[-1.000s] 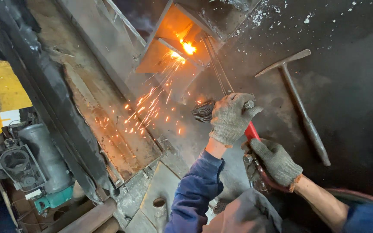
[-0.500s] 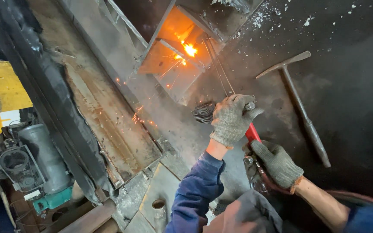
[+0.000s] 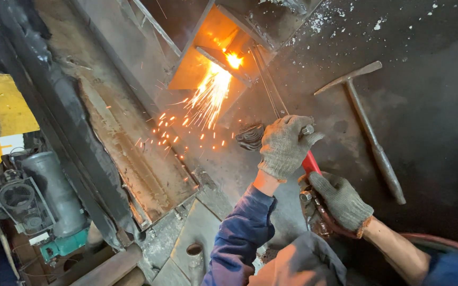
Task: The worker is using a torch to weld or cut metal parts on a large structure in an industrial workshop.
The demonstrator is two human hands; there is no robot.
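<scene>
My left hand [image 3: 287, 145], in a grey knit glove, grips the forward part of a cutting torch [image 3: 271, 98] whose thin metal tubes run up to a bright flame. The flame burns at a metal plate [image 3: 202, 58] glowing orange, and sparks shower down and to the left of it. My right hand [image 3: 340, 201], also gloved, holds the torch's rear end at its red handle [image 3: 310, 161] and valves. Both sleeves are blue.
A chipping hammer [image 3: 367, 124] lies on the dark steel surface right of my hands. A rusty channel beam [image 3: 133, 153] runs diagonally at left. A grey motor with a teal base [image 3: 49, 201] sits lower left, a yellow object [image 3: 3, 108] above it. A hose [image 3: 430, 243] trails lower right.
The spark shower, heavy one second ago and nearly gone half a second ago, is strong again, falling down-left from the flame. Both hands stay in place on the torch.
</scene>
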